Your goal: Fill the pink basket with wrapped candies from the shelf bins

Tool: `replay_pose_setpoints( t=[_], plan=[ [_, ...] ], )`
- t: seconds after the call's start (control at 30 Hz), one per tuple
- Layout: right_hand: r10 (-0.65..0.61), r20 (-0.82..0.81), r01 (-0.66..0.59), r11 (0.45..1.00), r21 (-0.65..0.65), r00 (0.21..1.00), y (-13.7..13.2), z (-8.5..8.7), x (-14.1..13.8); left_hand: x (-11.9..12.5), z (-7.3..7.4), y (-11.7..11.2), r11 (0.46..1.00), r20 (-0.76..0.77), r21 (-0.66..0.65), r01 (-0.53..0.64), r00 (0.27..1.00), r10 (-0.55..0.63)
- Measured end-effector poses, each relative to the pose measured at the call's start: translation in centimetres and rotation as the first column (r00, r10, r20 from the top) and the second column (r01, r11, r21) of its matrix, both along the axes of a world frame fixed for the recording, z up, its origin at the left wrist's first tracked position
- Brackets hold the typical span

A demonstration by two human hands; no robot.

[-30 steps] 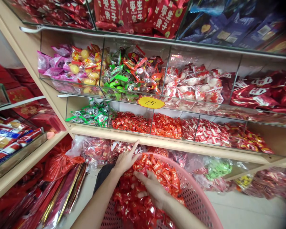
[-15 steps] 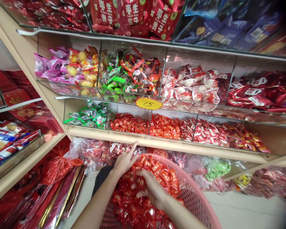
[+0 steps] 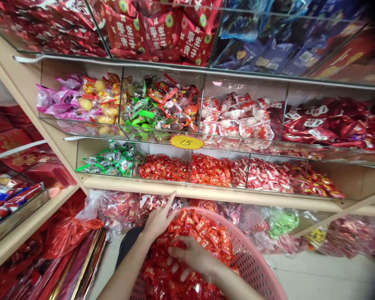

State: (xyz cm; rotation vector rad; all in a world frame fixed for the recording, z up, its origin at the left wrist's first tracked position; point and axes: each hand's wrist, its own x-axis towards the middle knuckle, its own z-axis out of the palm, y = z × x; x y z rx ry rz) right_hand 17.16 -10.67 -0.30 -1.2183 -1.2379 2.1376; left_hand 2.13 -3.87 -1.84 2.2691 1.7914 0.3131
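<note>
A pink plastic basket [image 3: 253, 250] with holes in its side stands low in front of me, heaped with red wrapped candies [image 3: 206, 229]. My left hand [image 3: 158, 217] lies at the basket's far left rim, index finger stretched toward the shelf and thumb apart; its other fingers are hidden. Over the candies inside the basket is my right hand [image 3: 189, 254], palm turned down and leftward. Its fingers are loosely curved and spread, touching the candies, and I see none gripped between them.
A wooden shelf edge [image 3: 212, 196] runs just beyond the basket. Above it, clear bins hold red candies [image 3: 211, 168], green-wrapped candies [image 3: 112, 160] and other sweets, with a yellow price tag [image 3: 186, 142]. Bagged goods [image 3: 118, 208] sit under the shelf. Red bags [image 3: 68, 233] stand at left.
My right hand has turned further palm-down and its fingers have spread over the candies. My left hand stays by the rim. The view has tilted slightly upward and shifted right.
</note>
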Motion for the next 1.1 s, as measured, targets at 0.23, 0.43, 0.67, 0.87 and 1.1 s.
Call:
replay_pose_setpoints(
  t=[0.23,0.43,0.67,0.87,1.1],
  plan=[
    [0.023,0.027,-0.023,1.000,0.013,0.999,0.2,0.5,0.5,0.2,0.2,-0.1,1.000,-0.020,-0.020,-0.012,1.000,0.011],
    [0.166,0.116,-0.166,0.986,-0.013,0.979,-0.2,-0.1,0.8,0.2,0.3,-0.1,1.000,-0.046,-0.014,-0.020,0.999,0.020],
    [0.145,0.098,-0.141,0.989,-0.049,0.985,-0.6,-0.7,0.0,0.3,0.6,-0.2,0.999,-0.039,-0.019,-0.032,0.999,0.031],
    [0.088,0.009,-0.085,0.982,-0.170,0.996,-0.6,-0.8,-2.1,0.3,0.6,-0.2,0.999,-0.027,-0.038,-0.034,0.999,0.033],
    [0.030,-0.113,-0.059,0.962,-0.265,0.993,-0.2,-0.2,-1.8,0.2,0.3,-0.1,0.999,-0.029,-0.025,-0.020,0.999,0.019]
  ],
)
